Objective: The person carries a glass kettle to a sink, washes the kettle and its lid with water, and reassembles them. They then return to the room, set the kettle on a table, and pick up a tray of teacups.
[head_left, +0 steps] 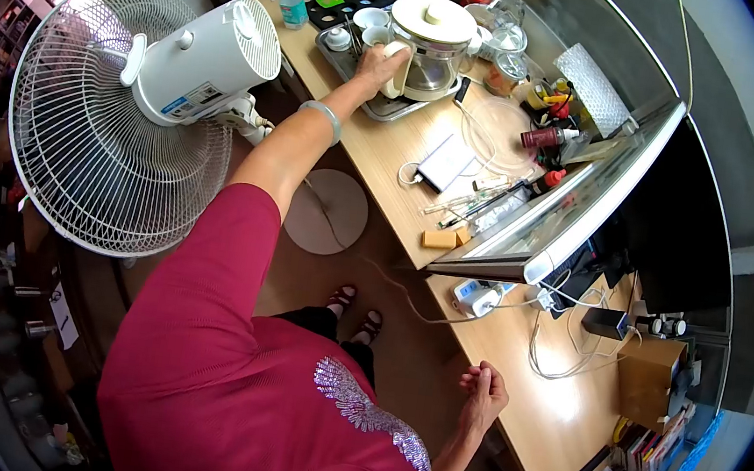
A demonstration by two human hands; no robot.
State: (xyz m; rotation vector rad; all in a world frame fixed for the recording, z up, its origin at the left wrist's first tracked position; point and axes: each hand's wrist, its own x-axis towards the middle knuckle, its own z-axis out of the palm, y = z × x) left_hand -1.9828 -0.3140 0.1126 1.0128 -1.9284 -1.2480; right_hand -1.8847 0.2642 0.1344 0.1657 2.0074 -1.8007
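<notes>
My left hand [379, 70] is wrapped round the cream handle [397, 70] of a glass kettle [432, 68] with a cream lid. The kettle is over a metal tray [390, 111] on the desk; I cannot tell whether its base touches the tray. White cups [372, 18] and a small lidded white pot [337, 39] stand on the tray beside it. Lower right, my right hand [484, 395] is near the edge of the second desk, its fingers curled in with nothing visible in them.
A large white fan [130, 102] stands close on the left. On the desk [377, 156] are a white power bank [445, 163], jars [506, 72], and a plastic bottle [292, 5]. A glass partition [580, 195] divides the desks. A cable trails from the power strip [478, 297].
</notes>
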